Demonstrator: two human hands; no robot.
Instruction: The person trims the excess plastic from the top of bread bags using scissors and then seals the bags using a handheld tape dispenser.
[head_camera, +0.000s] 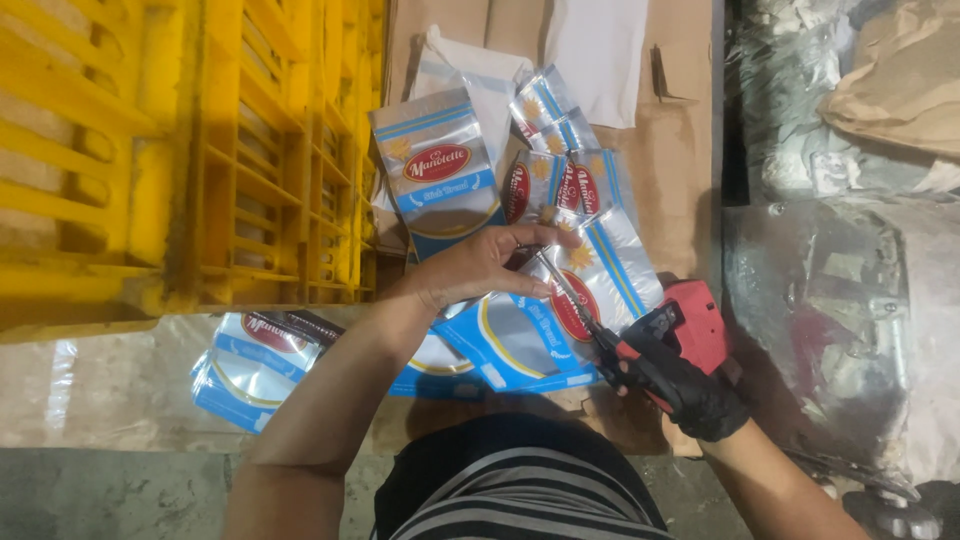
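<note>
My left hand (480, 265) is bare and lies flat on a pile of clear plastic pouches (560, 290) printed in blue with a red oval and yellow stars. Its fingers press the top pouch down. My right hand (680, 385) wears a black and red glove and grips a thin metal tool (570, 295) whose tip rests on the same pouch, just beside my left fingers. More such pouches (440, 170) fan out behind, on brown cardboard (660, 150).
A yellow plastic crate (190, 150) stands at the left. Another small stack of pouches (250, 365) lies under my left forearm. Crumpled clear plastic and brown paper (850, 110) fill the right side. A white bag (595, 50) lies at the back.
</note>
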